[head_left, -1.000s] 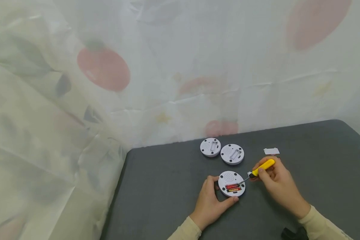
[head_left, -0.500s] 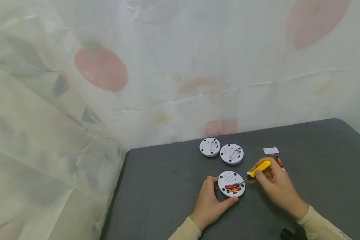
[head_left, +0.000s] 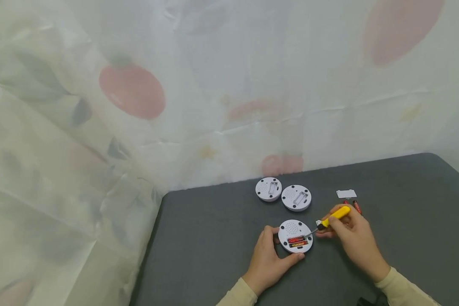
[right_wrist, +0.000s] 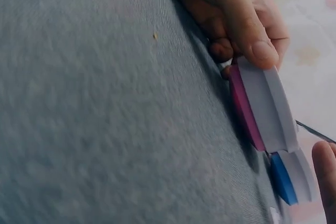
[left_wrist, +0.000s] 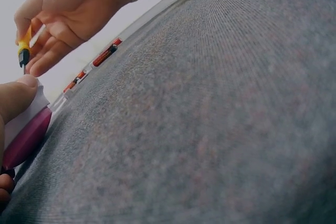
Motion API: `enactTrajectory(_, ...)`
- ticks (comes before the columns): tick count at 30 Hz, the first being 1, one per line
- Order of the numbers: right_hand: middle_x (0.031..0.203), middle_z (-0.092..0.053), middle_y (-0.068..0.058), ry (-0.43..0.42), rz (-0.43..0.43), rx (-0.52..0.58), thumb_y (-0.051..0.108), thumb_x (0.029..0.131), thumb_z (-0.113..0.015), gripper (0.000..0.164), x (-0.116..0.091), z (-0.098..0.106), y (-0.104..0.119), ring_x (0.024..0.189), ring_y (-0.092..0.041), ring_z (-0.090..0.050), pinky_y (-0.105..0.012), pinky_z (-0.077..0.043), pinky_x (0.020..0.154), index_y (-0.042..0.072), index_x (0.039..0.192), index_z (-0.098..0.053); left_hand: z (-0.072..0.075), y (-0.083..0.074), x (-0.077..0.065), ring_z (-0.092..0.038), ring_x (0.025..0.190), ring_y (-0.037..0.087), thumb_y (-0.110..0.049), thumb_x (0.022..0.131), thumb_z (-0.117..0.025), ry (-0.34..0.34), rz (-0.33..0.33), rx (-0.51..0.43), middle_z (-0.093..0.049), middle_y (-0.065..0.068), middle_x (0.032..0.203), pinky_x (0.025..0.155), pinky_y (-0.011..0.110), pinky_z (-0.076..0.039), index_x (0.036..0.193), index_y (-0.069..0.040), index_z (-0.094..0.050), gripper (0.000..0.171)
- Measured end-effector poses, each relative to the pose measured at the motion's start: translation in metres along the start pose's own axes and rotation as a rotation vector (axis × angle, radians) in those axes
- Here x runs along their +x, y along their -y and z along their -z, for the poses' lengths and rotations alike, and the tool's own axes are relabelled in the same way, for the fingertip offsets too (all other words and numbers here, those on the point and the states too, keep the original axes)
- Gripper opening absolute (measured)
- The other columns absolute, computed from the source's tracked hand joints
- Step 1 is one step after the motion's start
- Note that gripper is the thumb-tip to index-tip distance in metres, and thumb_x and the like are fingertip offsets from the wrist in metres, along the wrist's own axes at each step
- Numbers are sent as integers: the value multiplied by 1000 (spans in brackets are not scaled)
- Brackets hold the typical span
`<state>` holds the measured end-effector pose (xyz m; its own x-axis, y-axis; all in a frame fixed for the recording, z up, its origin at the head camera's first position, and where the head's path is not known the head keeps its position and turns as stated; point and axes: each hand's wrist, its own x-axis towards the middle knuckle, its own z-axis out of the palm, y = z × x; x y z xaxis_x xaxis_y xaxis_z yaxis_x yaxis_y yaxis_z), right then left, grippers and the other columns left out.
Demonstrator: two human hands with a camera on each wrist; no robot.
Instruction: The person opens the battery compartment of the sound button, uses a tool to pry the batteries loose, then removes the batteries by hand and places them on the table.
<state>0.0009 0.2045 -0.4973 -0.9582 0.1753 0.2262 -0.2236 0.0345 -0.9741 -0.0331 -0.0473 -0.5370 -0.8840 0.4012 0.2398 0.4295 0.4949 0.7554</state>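
Observation:
My left hand [head_left: 267, 260] holds a round white battery-powered device [head_left: 290, 227], thumb and fingers curled about its edge. It lies back side up, and its lower half shows pink in the right wrist view. Two red and black batteries [head_left: 298, 244] sit side by side in its compartment. Between thumb and fingers my right hand [head_left: 357, 242] pinches the yellow handle of a screwdriver [head_left: 336, 216]. The thin metal shaft slants down left, its tip at the compartment's right end by the upper battery. In the left wrist view, the yellow screwdriver [left_wrist: 24, 48] points down towards the device.
Two similar round devices [head_left: 296, 197] with bare battery compartments stand behind; one shows a blue lower half [right_wrist: 283, 179] in the right wrist view. A white battery cover [head_left: 346, 194] and loose red batteries [head_left: 357, 206] lie beyond my right hand on the grey table [head_left: 206, 238].
My right hand has shifted slightly towards me, with the screwdriver tip staying at the compartment's right end. Loose batteries behind that hand now show more. My left hand keeps its hold.

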Motion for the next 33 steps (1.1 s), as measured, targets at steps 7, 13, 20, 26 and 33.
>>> enactTrajectory(7, 113, -61, -33, -12, -140, 167, 6, 115, -54, 29, -1, 1, -5, 84, -39, -79, -52, -64, 77, -16, 129, -40, 0, 1, 0, -54, 98, 5, -52, 86, -94, -8, 4, 6, -55, -12, 107, 86, 24, -48, 129, -21, -55, 66)
enactTrajectory(13, 117, -54, -25, -26, -263, 303, 11, 118, -50, 33, 3, 5, -5, 92, -36, -80, -52, -64, 85, -15, 132, -36, -1, 2, 1, -55, 98, 5, -53, 87, -92, -13, -9, -1, -56, -12, 106, 86, 23, -48, 130, -21, -55, 65)
enactTrajectory(20, 119, -54, -23, -36, -312, 325, 12, 118, -49, 32, 8, 10, -5, 94, -33, -80, -49, -64, 86, -13, 134, -35, -1, 2, 3, -54, 94, 5, -52, 87, -93, -8, -8, -12, -54, -12, 104, 83, 21, -46, 129, -21, -55, 64)
enactTrajectory(26, 114, -55, -23, -69, -226, 321, 7, 117, -48, 22, 9, 9, -5, 87, -32, -79, -49, -65, 81, -10, 128, -38, -2, 1, 4, -54, 98, 4, -51, 87, -93, -2, 15, -20, -56, -11, 113, 86, 22, -48, 139, -18, -52, 75)
enactTrajectory(33, 108, -59, -23, -111, -149, 354, 3, 116, -49, 16, 8, 10, -5, 84, -32, -79, -48, -66, 77, -5, 127, -40, -3, 1, 2, -57, 112, 9, -51, 87, -92, -10, -35, 73, -64, -6, 132, 96, 30, -53, 152, -17, -52, 84)
